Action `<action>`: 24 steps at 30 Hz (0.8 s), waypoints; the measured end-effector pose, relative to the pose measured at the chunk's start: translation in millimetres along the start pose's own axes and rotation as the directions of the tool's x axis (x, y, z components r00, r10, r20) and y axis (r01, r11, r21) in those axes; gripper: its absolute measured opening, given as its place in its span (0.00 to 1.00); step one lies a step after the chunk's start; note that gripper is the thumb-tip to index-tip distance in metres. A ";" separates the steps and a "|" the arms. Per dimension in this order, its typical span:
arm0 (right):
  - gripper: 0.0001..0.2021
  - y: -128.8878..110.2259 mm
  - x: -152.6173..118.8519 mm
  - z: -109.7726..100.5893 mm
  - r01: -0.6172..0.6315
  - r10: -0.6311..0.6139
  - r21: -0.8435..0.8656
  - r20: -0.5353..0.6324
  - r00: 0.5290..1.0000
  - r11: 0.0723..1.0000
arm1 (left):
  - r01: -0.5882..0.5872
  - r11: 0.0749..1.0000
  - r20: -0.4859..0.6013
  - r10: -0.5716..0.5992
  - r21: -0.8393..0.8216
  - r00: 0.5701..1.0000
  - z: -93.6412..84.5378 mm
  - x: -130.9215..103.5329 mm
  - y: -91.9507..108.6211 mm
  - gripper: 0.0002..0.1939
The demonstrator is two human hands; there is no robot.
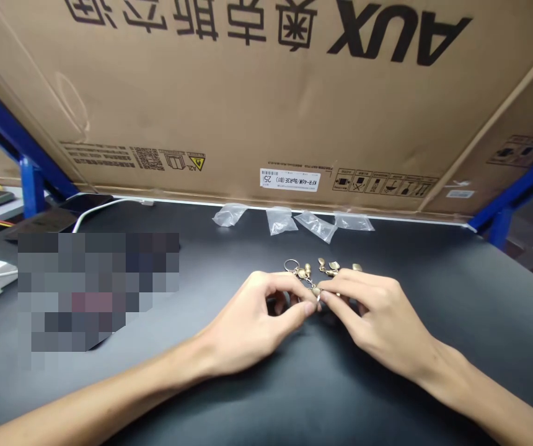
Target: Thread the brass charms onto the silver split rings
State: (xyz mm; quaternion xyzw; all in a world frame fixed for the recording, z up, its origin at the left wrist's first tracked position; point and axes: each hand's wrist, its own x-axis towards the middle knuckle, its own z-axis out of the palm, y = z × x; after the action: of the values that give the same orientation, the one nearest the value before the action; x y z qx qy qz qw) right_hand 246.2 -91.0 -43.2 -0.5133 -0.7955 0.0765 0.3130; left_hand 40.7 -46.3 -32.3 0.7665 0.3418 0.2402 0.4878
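Note:
Both hands meet over a small brass-coloured keychain at the middle of the dark table (192, 260). My left hand (257, 322) pinches a small charm (317, 291) between thumb and forefinger. From the other side, the fingertips of my right hand (378, 310) close on the same charm. A chain links it to a split ring (291, 266) and more charms (304, 271) lying just beyond my left fingers. Several loose brass-coloured charms (333, 266) lie behind my right fingers, partly covered by them.
Several clear plastic bags (282, 220) lie along the table's back edge. Behind them a large cardboard box (257, 105) stands like a wall between blue metal posts (31, 186). A white cable (103, 205) and a blurred-out patch (94, 291) are at left.

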 end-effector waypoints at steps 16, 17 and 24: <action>0.10 52.3 19.3 -49.6 -0.134 0.193 -0.432 0.096 0.976 0.892 | -0.168 0.974 -0.144 0.189 0.150 0.971 0.7 1.8 -13.0 0.05; 0.10 54.7 19.2 -50.9 -0.122 0.199 -0.440 0.135 0.971 0.890 | -0.162 0.975 -0.144 0.184 0.154 0.972 0.8 1.9 -13.8 0.05; 0.15 56.7 16.4 -52.5 -0.210 0.376 -0.602 0.163 0.912 0.770 | -0.146 0.971 -0.185 0.182 0.189 0.966 0.5 2.7 -13.2 0.05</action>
State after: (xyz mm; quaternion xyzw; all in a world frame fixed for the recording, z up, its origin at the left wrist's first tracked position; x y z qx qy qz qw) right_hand 315.6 -61.1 -19.9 -0.6862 -0.7257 -0.0472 0.0151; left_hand 39.0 -40.7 -44.5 0.8037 0.3441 0.3253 0.3604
